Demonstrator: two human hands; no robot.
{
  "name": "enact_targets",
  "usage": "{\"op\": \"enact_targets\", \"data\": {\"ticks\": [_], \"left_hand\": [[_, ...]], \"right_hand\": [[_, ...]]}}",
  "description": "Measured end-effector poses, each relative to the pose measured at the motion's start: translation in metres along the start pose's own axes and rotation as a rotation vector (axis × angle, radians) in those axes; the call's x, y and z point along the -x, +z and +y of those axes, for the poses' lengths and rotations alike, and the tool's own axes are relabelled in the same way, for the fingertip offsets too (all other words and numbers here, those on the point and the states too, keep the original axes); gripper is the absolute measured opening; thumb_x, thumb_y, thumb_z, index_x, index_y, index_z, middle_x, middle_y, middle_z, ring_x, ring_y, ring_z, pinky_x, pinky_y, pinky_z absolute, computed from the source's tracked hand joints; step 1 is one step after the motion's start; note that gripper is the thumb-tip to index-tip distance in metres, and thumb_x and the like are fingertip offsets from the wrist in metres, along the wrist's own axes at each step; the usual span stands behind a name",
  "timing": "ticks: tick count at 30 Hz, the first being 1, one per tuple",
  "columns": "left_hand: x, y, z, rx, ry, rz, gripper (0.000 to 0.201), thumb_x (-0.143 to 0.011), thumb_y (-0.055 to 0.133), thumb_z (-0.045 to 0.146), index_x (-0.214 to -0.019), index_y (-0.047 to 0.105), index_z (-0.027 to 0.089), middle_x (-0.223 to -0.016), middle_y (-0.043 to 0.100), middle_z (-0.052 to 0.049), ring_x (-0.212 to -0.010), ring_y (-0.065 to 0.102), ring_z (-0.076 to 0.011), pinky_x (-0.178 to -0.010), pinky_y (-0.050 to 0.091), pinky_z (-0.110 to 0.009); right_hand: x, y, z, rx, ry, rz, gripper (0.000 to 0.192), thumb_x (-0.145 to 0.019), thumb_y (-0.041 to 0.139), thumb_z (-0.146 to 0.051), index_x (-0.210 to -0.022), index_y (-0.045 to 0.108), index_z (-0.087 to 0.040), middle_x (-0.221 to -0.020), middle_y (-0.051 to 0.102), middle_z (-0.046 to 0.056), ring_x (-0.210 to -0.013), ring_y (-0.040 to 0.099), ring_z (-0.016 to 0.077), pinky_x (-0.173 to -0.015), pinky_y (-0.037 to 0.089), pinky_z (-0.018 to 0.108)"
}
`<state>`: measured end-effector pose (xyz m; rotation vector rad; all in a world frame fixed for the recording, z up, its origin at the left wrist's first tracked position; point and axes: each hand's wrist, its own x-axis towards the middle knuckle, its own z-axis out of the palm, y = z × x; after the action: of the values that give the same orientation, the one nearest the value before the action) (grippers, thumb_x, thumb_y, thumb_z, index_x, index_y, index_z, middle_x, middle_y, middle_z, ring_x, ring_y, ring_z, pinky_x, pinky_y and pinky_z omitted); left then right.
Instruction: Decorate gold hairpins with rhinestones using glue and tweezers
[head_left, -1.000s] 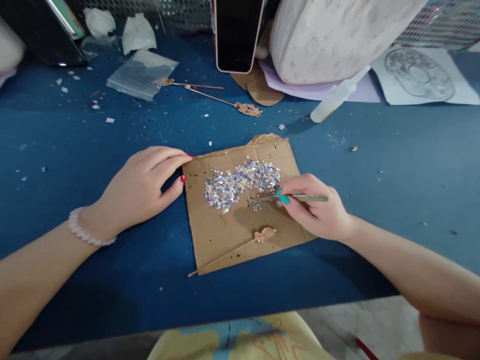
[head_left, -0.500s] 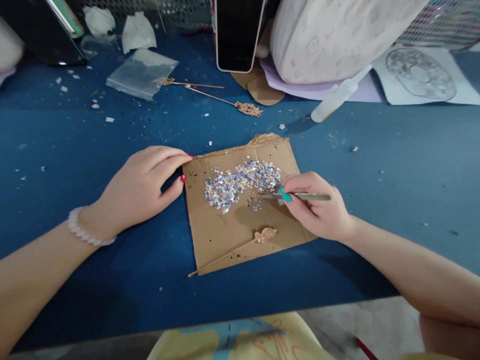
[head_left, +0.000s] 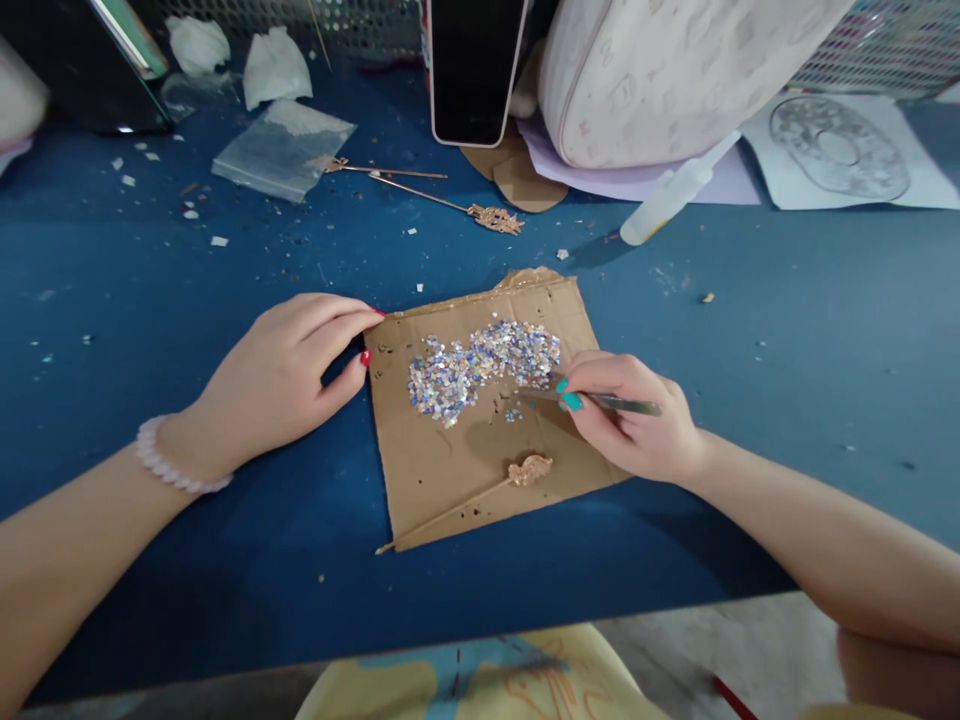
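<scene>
The right hand (head_left: 634,415) has tilted its slim metal tweezers (head_left: 592,400) lower, tips nearing the glittering sequin heap (head_left: 480,365) on the brown cardboard sheet (head_left: 450,460); fingers pinch the tweezers; the left hand (head_left: 281,375), loosely curled and holding nothing, still steadies the cardboard's edge

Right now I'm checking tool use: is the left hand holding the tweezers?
No, the tweezers are pinched in the right hand, while the left hand rests at the cardboard edge.

Phone (head_left: 474,70) upright at back, white bag (head_left: 660,70) beside it; glue bottle (head_left: 671,200), plastic pouch (head_left: 281,150), crumpled tissues (head_left: 274,62).
</scene>
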<state>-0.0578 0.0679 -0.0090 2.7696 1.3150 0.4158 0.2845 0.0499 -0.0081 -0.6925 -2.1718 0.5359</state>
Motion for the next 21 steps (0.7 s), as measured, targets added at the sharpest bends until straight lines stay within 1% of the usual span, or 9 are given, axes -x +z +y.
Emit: {"op": "enact_targets", "data": {"ticks": [3,9,14,18,21], "left_hand": [[-0.0006,0.0001,-0.0005,-0.009,0.004,0.003,0.037,-0.097,0.047,0.025,-0.132,0.056,0.015,-0.13,0.064,-0.014,-0.119,0.061,-0.0299,-0.104,0.05,-0.047],[-0.001,-0.0005,0.0,-0.004,0.001,-0.007,0.037,-0.098,0.047,0.026,-0.131,0.057,0.014,-0.129,0.064,-0.014,-0.119,0.061,-0.0303,-0.105,0.05,-0.047],[-0.0007,-0.0007,0.0004,0.008,0.001,0.0,0.037,-0.097,0.048,0.025,-0.131,0.057,0.014,-0.129,0.064,-0.014,-0.12,0.061,-0.0303,-0.105,0.05,-0.048],[-0.0008,-0.0002,0.0003,0.009,-0.007,-0.005,0.037,-0.097,0.048,0.026,-0.132,0.056,0.017,-0.13,0.063,-0.013,-0.12,0.061,-0.0301,-0.105,0.05,-0.048],[-0.0006,0.0,0.0004,0.014,-0.012,-0.005,0.038,-0.096,0.048,0.025,-0.133,0.056,0.018,-0.131,0.063,-0.012,-0.12,0.061,-0.0299,-0.105,0.049,-0.048]], "right_hand": [[-0.0005,0.0002,0.0014,-0.022,-0.024,-0.004,0.024,-0.084,0.051,-0.001,-0.098,0.055,-0.02,-0.072,0.059,-0.002,-0.061,0.059,0.012,-0.058,0.051,0.027],[0.0007,0.0006,0.0026,-0.055,-0.067,-0.065,0.027,-0.084,0.052,-0.001,-0.103,0.055,-0.02,-0.076,0.06,0.001,-0.068,0.061,0.0155,-0.063,0.054,0.031],[0.002,0.0006,0.0035,-0.046,-0.101,-0.052,0.03,-0.083,0.051,0.0,-0.105,0.056,-0.019,-0.075,0.058,0.0,-0.066,0.058,0.0148,-0.061,0.053,0.03],[0.002,0.0006,0.0036,-0.048,-0.107,-0.04,0.027,-0.084,0.052,-0.002,-0.105,0.057,-0.019,-0.075,0.059,0.001,-0.067,0.06,0.0151,-0.062,0.054,0.03],[0.0011,0.0003,0.0028,-0.045,-0.099,-0.057,0.026,-0.086,0.052,-0.002,-0.106,0.056,-0.019,-0.074,0.059,0.001,-0.067,0.061,0.0157,-0.062,0.055,0.031]]}}
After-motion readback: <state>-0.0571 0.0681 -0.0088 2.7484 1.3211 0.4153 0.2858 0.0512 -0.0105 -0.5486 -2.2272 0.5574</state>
